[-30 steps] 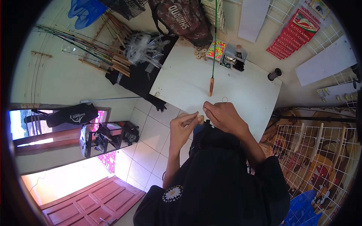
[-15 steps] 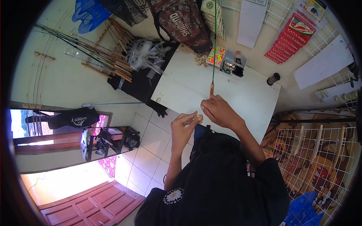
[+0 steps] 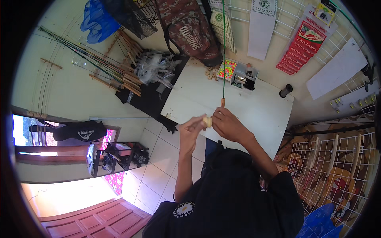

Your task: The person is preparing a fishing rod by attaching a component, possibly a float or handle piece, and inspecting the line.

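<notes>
My right hand (image 3: 228, 123) is closed around the wooden handle (image 3: 223, 102) of a thin green fishing rod (image 3: 224, 59). The rod points away from me, over the white table (image 3: 190, 99) and up past the wall. Between the fingertips of my left hand (image 3: 190, 131) is a small cream-coloured spool (image 3: 207, 121), close against my right fingers. Motion blurs the left fingers a little. Both hands are above the table's near edge, and the butt of the handle is hidden in my right palm.
At the table's far side are a tray of bright beads (image 3: 227, 69), a grey compartment box (image 3: 244, 77) and several pale rings (image 3: 210, 72). A dark spool (image 3: 285, 91) stands at the right corner. More rods (image 3: 119, 73) lean on the left; a wire rack (image 3: 329, 170) is at right.
My left hand has brought the small spool up against my right fingers, closing the gap between the hands. My right hand still grips the rod handle. The whole view has shifted slightly.
</notes>
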A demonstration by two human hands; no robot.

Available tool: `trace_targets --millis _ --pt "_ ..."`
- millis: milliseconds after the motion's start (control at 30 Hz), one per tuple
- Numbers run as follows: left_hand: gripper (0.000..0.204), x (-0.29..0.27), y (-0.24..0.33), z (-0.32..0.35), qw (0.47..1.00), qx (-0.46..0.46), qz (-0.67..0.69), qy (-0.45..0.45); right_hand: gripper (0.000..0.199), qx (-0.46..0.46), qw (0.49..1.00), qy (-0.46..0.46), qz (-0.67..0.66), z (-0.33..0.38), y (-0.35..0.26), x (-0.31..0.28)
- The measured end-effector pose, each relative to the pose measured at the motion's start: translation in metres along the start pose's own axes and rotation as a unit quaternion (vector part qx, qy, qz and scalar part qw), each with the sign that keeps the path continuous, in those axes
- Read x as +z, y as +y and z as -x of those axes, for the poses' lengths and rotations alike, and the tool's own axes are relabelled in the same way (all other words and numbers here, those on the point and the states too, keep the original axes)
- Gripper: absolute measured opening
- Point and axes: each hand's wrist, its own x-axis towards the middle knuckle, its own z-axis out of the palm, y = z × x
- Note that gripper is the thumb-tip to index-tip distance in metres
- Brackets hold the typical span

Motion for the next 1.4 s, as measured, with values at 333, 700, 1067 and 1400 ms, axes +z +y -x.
trace_targets --millis 333,700,1067,1400 --pt "0.028 0.008 -0.017 -0.012 0.99 0.017 -0.127 0.051 0.007 -0.018 0.995 0.076 0.056 -0.011 -0.001 -0.015" --pt "0.03 0.02 -0.009 -0.031 0.987 0.019 0.16 0.018 0.01 0.019 0.998 0.054 -0.032 -0.005 0.01 0.0" --pt "0.028 0.008 -0.018 -0.03 0.979 0.059 -0.177 -0.088 0.007 0.017 0.992 0.109 0.054 -0.015 0.027 -0.02" --pt "0.031 0.019 -0.03 -0.045 0.993 0.029 -0.098 0.051 0.01 0.022 0.994 0.107 0.016 -0.011 0.025 -0.017"
